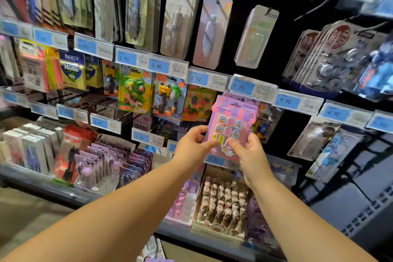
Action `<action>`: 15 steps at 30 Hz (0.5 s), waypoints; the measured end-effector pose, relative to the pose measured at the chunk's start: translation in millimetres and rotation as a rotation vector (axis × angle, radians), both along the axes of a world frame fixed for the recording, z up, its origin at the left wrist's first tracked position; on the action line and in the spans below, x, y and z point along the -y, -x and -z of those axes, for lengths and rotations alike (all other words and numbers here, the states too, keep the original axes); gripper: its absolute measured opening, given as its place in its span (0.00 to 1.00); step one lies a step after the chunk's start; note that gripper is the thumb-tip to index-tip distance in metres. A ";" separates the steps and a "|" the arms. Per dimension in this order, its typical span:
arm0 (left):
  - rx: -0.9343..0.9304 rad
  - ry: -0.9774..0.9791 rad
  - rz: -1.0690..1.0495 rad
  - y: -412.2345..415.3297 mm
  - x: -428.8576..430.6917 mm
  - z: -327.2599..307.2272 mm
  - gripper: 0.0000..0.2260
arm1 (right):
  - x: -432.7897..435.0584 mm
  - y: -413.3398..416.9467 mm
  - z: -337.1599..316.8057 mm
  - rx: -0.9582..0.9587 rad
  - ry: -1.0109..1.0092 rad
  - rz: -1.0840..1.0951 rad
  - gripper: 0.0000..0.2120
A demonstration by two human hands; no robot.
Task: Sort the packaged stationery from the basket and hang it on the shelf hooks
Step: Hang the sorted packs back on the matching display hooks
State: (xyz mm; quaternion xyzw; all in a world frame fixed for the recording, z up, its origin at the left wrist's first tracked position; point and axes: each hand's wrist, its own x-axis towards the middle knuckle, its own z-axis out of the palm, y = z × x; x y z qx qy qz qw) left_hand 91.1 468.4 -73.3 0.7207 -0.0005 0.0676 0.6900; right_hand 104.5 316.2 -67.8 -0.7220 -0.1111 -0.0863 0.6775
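Note:
A pink and purple packaged eraser set (230,121) is held up against the shelf, its top just below the 9.90 price tag (242,86). My left hand (194,144) pinches its lower left edge. My right hand (247,151) grips its lower right corner. More purple packs of the same kind hang right behind it. The hook under the tag is hidden by the pack. The basket is not in view.
Rows of hooks carry blister packs: colourful eraser sets (136,89) to the left, white packs (180,19) above, correction tapes (325,64) at right. Display boxes of pens (223,204) and purple packs (100,164) stand on the bottom shelf.

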 end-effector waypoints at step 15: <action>0.010 -0.141 -0.087 -25.3 26.9 -17.4 0.21 | 15.0 -32.6 -3.8 0.050 -0.050 0.164 0.14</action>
